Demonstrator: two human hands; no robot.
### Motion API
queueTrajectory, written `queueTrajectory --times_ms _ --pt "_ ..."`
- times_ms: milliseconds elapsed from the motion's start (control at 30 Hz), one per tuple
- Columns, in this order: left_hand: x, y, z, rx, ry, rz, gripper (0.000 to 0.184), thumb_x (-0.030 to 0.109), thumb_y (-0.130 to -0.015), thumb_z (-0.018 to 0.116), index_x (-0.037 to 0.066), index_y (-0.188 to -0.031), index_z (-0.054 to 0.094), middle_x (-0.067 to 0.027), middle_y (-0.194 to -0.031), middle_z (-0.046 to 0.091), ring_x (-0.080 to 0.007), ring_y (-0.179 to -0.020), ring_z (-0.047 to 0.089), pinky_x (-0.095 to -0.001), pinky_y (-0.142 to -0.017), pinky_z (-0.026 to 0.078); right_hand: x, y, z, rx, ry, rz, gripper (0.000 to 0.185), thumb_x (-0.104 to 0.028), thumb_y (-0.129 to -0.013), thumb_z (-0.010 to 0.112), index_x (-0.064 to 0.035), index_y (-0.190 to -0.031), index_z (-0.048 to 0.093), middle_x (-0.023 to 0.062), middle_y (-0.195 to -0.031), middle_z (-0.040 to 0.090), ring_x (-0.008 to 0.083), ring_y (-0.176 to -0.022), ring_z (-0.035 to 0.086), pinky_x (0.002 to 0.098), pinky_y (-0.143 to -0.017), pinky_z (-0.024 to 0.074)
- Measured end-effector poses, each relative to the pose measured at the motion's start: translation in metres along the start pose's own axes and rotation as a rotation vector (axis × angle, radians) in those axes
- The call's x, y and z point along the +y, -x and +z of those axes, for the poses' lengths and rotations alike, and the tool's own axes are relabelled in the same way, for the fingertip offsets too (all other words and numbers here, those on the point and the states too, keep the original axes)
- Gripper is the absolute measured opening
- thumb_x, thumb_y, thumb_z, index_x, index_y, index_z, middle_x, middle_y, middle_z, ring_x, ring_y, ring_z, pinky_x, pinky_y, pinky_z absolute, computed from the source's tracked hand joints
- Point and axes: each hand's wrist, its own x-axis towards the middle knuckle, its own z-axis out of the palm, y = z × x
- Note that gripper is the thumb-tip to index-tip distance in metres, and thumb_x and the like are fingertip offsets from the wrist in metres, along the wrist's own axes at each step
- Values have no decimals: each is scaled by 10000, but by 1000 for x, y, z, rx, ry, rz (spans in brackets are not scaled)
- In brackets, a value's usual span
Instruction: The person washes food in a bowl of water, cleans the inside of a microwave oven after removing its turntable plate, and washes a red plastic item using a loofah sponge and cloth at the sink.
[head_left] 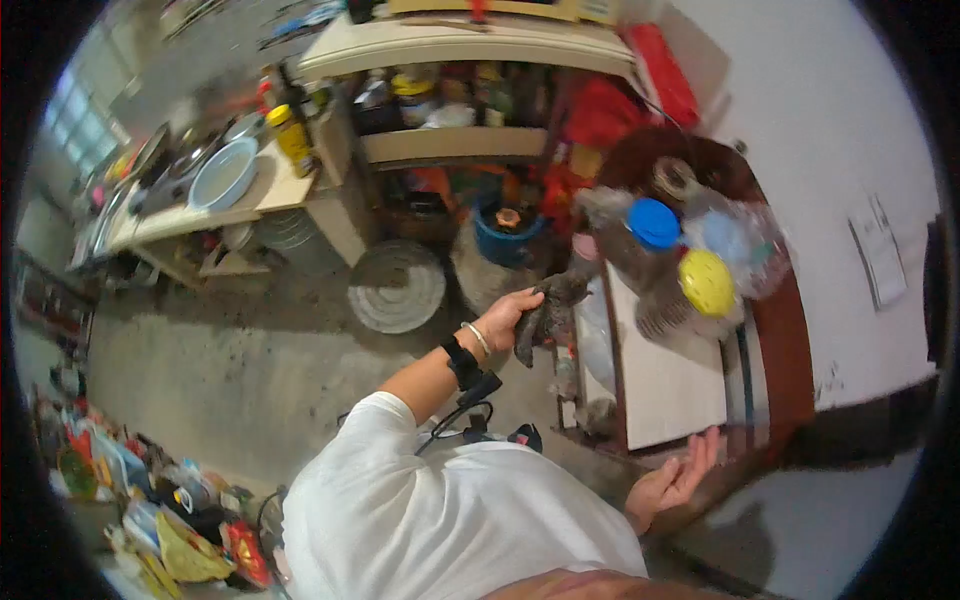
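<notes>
In my left hand is a dark, crumpled cloth, gripped at its edge and hanging down beside the small table. A bracelet and a black strap circle that wrist and forearm. My right hand is just off the front edge of the white tabletop, palm up with its fingers spread and nothing in it. Toward the back of this table stand a jar with a blue lid and a ribbed clear jar with a yellow lid.
A round metal lid lies on the floor near a blue bucket. At the left, a counter holds a light blue basin and a yellow bottle. Shelves rise ahead. Bags pile up at lower left.
</notes>
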Motion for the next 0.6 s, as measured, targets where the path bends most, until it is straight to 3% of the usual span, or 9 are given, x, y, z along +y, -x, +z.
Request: queueTrajectory --times_ms 67,100,167,367,433,600 --pt "-2 15 -6 82 115 13 382 332 -919 357 63 -1175 445 -122 -1074 563 -264 -896 576 -421 -749 488 19 0 14 -306 -195 209 315 -45 -764 536 33 -1066 502 157 -1205 470 254 -1075 458 344 -902 344" --pt "21 17 -31 1 197 93 382 332 -919 357 63 -1175 445 -122 -1074 563 -264 -896 576 -421 -749 488 -3 -7 56 -352 -159 81 315 -45 -764 536 33 -1066 502 157 -1205 470 254 -1075 458 344 -902 344" --pt "51 67 -66 95 299 109 382 330 -923 345 57 -1168 452 -123 -1082 560 -271 -889 573 -423 -736 488 -20 24 112 -614 -238 268 251 -15 -740 540 51 -983 538 156 -1122 525 232 -1000 500 317 -841 391" --pt "146 187 -188 277 476 326 386 321 -935 300 50 -1163 452 -150 -1108 545 -292 -916 557 -434 -751 486 -94 114 271 -1045 -281 149 241 -33 -717 598 5 -955 581 112 -988 585 205 -845 552 301 -715 449" --pt "170 222 -235 427 359 474 386 320 -937 291 55 -1167 452 -146 -1100 550 -292 -905 560 -429 -750 485 -116 150 324 -1376 -381 250 226 -46 -734 600 5 -954 589 89 -949 599 161 -839 569 264 -721 453" --pt "247 309 -275 505 331 655 411 348 -935 291 54 -1175 450 -120 -1055 568 -268 -880 568 -416 -731 484 -189 210 434 -1662 -518 97 270 -146 -748 609 14 -964 590 121 -903 602 212 -784 584 293 -686 460"
